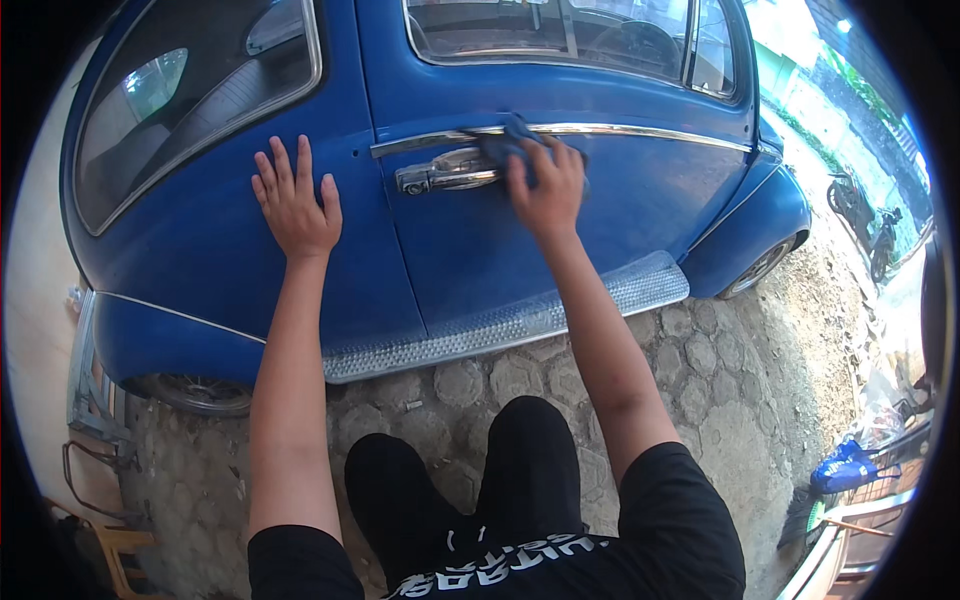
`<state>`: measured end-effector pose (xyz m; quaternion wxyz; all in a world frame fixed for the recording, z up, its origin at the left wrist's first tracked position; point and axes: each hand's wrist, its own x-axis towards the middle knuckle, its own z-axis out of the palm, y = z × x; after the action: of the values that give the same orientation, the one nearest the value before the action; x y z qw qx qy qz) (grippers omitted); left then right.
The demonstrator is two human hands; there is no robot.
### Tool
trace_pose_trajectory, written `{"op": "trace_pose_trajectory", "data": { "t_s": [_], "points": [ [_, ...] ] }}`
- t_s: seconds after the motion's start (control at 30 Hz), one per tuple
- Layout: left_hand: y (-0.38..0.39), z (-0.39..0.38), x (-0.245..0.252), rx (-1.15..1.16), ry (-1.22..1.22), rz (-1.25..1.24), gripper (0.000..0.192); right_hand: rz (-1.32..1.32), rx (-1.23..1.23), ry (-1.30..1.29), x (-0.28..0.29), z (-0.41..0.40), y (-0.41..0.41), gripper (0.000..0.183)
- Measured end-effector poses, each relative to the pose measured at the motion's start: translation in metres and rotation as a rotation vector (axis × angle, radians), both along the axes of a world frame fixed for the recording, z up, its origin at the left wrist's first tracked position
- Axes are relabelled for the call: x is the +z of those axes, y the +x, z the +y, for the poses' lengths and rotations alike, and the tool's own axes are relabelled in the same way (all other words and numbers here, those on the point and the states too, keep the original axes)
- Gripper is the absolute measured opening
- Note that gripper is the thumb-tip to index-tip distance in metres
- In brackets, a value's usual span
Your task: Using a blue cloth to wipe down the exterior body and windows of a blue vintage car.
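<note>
A blue car [465, 255] with rounded bodywork fills the view before me. My left hand [296, 202] lies with spread fingers on the blue panel behind the door seam, below the rear side window, and holds nothing. My right hand [551, 180] has a dark blue-grey cloth [517, 139] under its fingers, against the door just below the chrome trim strip [637, 131]. The cloth is blurred and covers the front end of the chrome door handle [442, 174]. Part of the cloth is hidden under the hand.
A metal running board [510, 319] runs along the car's lower edge above hexagonal paving [457, 382]. Wheels show at both ends. At the left stand a grey metal frame [94, 382] and a yellow plastic item [120, 555]. A blue bag [847, 469] and a broom [806, 517] lie at right.
</note>
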<state>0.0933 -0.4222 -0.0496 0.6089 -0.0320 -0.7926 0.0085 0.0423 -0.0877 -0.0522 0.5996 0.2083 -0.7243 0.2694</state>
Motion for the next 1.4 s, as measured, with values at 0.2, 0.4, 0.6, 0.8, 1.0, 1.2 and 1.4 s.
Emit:
{"op": "trace_pose_trajectory", "data": {
  "t_s": [0.2, 0.4, 0.6, 0.8, 1.0, 1.2, 1.4],
  "points": [
    [-0.003, 0.003, -0.002, 0.013, 0.018, -0.014, 0.062, -0.080, -0.070, -0.053, -0.001, -0.034, 0.017, 0.019],
    [-0.006, 0.006, 0.000, 0.008, 0.017, -0.003, 0.060, -0.069, 0.018, 0.300, 0.019, -0.123, 0.055, 0.021],
    [0.001, -0.002, -0.007, 0.018, 0.024, -0.051, 0.058, -0.094, -0.055, 0.115, 0.006, -0.093, 0.049, 0.023],
    [0.003, 0.005, -0.003, 0.011, 0.030, -0.049, 0.057, -0.111, -0.253, -0.100, 0.011, -0.086, 0.040, 0.024],
    [-0.001, 0.003, -0.003, -0.040, 0.032, -0.032, 0.056, -0.111, 0.024, 0.185, 0.029, -0.114, 0.050, 0.026],
    [-0.004, 0.001, -0.003, 0.009, 0.010, -0.003, 0.057, -0.141, -0.038, 0.063, 0.010, -0.038, 0.022, 0.026],
    [-0.005, 0.010, -0.004, -0.004, 0.018, -0.013, 0.057, -0.085, -0.193, -0.106, 0.006, -0.067, 0.030, 0.024]
  ]
}}
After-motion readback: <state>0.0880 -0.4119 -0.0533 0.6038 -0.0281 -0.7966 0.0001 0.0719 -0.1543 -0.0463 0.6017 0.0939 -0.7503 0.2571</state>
